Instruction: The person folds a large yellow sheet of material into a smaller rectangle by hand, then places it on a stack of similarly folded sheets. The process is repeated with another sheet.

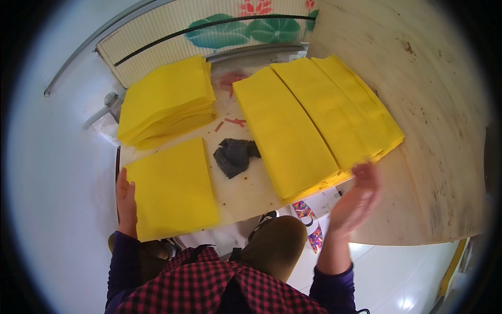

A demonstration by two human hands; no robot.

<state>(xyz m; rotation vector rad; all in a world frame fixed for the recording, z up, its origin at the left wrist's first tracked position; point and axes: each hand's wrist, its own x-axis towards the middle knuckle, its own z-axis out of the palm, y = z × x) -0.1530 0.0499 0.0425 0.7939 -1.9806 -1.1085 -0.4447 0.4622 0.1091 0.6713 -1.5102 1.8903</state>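
Note:
A yellow sheet point(172, 188), apparently of soft cloth-like material, lies flat at the near left of the table. Along its left edge stands my left hand point(126, 201), seen edge-on with fingers stretched and thumb up, touching the edge or very close to it. My right hand point(358, 201) is raised by the near edge of the large yellow folded stacks point(308, 125) at right; its fingers are blurred but look stretched, and nothing shows in them. Another pile of yellow sheets point(167, 102) sits at the far left.
A dark grey crumpled cloth point(234, 156) lies mid-table point(246, 191), near some reddish scraps point(235, 122). A wooden board point(418, 104) rises at right. Behind the piles stands a ribbed panel with painted leaves point(209, 34). My knee point(282, 240) is below the near edge.

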